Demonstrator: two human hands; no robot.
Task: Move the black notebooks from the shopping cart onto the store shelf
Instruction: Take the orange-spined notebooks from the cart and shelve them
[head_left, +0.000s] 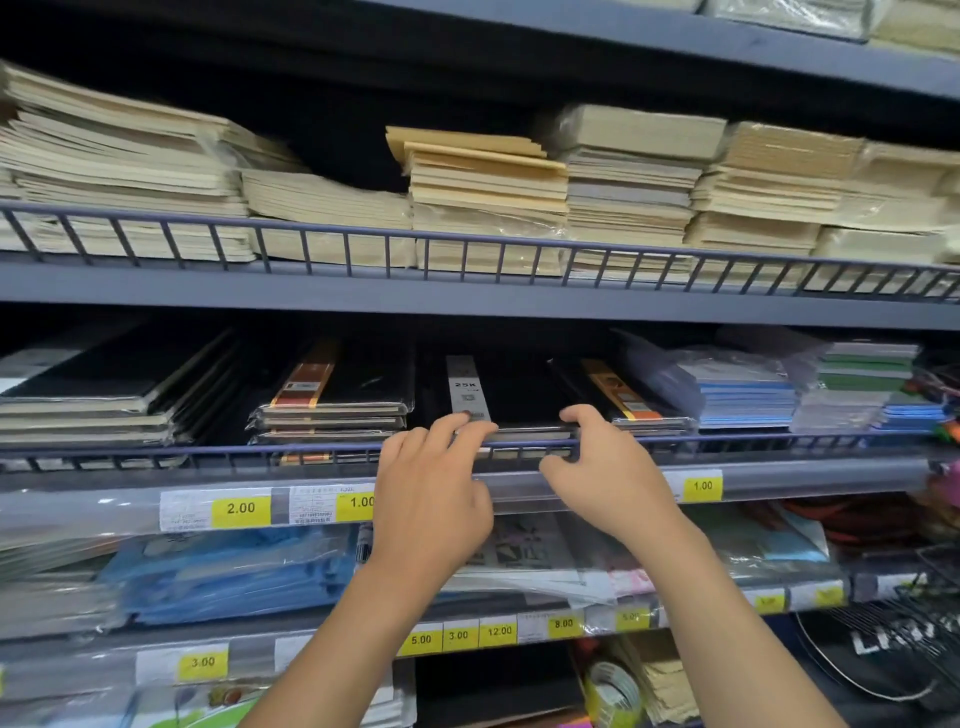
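Behind the wire rail (208, 449) of the shelf (831, 475), the left hand (431, 499) curls its fingers over the front edge of the black notebook (519, 389). The right hand (608, 483) pinches its right corner.

Grey metal shelving (467, 291) (wire-railed)

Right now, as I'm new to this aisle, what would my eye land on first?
The left hand and right hand, fingers curled over black notebooks at the middle shelf's wire rail. Above them, cream paper stacks crowd the upper shelf; yellow price tags line the edge below.
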